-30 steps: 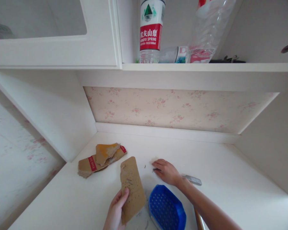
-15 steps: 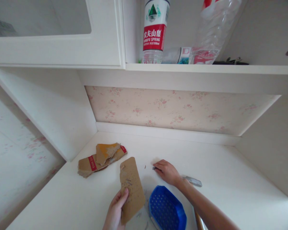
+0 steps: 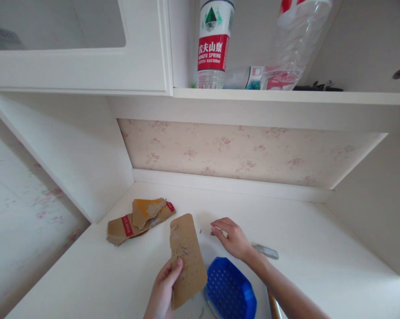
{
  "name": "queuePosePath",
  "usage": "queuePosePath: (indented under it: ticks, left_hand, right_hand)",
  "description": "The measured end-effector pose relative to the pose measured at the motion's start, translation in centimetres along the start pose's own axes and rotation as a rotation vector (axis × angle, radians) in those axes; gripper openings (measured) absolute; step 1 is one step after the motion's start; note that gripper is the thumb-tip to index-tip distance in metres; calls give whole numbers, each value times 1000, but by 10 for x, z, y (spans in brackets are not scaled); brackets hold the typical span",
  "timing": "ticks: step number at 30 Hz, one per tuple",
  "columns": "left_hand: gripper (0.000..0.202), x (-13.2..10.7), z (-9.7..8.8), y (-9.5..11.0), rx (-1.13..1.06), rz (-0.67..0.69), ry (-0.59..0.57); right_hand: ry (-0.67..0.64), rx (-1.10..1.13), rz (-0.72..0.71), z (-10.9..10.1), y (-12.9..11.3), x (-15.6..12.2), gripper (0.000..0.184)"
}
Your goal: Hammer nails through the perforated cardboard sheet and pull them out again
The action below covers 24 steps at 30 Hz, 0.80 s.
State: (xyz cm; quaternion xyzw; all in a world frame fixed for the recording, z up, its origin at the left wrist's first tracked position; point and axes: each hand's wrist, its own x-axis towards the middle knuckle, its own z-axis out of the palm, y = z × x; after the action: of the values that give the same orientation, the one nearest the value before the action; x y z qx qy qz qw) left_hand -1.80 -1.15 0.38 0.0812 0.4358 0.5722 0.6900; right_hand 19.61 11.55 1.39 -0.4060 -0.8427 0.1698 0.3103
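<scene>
My left hand (image 3: 166,281) grips a brown cardboard piece (image 3: 191,274) by its lower left edge, thumb on top. Dark specks and small bits lie on the cardboard's face. Over the white counter, to the right, my right hand (image 3: 232,237) has its thumb and fingertips drawn close in a pinch. Whatever is between them is too small to make out. A small dark bit (image 3: 212,233) lies just under the thumb tip. Another tiny brownish bit (image 3: 200,231) rests between the cardboard and my right hand.
A blue perforated basket (image 3: 231,288) stands below my right hand. Behind the right wrist lies a grey flat-ended tool (image 3: 266,251). Torn cardboard (image 3: 140,221) is at the left. Overhead, a shelf (image 3: 286,96) holds a labelled bottle (image 3: 213,48) and a larger clear bottle (image 3: 286,48).
My right hand's fingertips have lifted a little off the dark bit, which stays on the counter. The cardboard in my left hand has shifted slightly up and right.
</scene>
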Motion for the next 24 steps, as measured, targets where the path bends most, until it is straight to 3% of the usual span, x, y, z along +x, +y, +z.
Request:
queuePosePath:
  ticks: [4,8,13,24]
  left_hand:
    - [43,-1,11,-1,60,53,-32]
    - [45,0,19,-6,154,120,-65]
    - [44,0,18,-9,198,165,-119]
    - [40,0,13,-12,148,158,-207]
  right_hand:
    - [-29,154,-200,-25,-58,1,10]
    - [-90,106,-348,-31,-91,0,14]
    - [0,139,-369,-24,-92,-3,15]
    - [-41,104,-390,-22,-96,3,15]
